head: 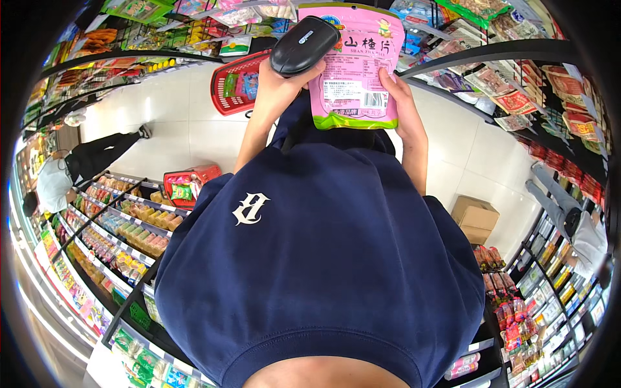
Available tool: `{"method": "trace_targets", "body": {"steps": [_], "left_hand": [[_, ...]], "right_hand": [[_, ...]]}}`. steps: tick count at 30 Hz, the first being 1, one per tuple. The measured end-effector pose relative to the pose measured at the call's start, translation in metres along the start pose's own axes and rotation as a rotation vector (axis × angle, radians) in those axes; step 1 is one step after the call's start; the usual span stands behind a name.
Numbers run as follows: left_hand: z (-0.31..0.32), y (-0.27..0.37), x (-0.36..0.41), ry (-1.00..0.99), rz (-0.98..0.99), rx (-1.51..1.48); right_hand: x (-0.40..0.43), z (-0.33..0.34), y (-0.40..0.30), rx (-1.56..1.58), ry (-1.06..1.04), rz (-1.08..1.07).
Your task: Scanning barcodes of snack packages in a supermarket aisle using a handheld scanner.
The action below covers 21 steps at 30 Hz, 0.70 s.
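My left hand (276, 87) grips a black handheld barcode scanner (304, 46), its rounded head overlapping the pouch's left part from my viewpoint. A pink snack pouch (356, 72) with a green bottom edge hangs upright before me. My right hand (402, 99) holds the pouch by its right side, thumb on the face turned to me. Printed writing covers that face, and a white label (343, 92) with a barcode (374, 100) sits low on it. Whether my left thumb touches the pouch, I cannot tell.
Racks of packaged snacks (514, 97) curve ahead. A red shopping basket (233, 104) holding packets is beyond my left arm; another red basket (177, 189) stands by the left shelves (140, 213). A cardboard box (474, 218) rests on the floor at right. People (53, 179) are on both sides.
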<state>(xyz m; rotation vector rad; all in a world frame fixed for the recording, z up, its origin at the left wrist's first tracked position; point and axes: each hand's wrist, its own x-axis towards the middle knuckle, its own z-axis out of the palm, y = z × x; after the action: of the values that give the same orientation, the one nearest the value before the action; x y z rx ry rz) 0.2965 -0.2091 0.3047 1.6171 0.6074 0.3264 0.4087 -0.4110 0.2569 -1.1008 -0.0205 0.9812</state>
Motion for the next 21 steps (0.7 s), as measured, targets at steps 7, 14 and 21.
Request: {"method": "trace_targets", "body": {"steps": [7, 14, 21], "left_hand": [[0.002, 0.001, 0.002, 0.011, 0.000, 0.028], [0.000, 0.001, 0.007, -0.004, 0.009, 0.027], [-0.005, -0.010, 0.009, 0.033, -0.012, -0.007]], "right_hand": [[-0.002, 0.002, -0.003, 0.000, 0.030, -0.001], [0.006, 0.000, -0.004, -0.019, -0.007, -0.001], [0.011, 0.008, -0.006, -0.035, 0.025, 0.027]]}}
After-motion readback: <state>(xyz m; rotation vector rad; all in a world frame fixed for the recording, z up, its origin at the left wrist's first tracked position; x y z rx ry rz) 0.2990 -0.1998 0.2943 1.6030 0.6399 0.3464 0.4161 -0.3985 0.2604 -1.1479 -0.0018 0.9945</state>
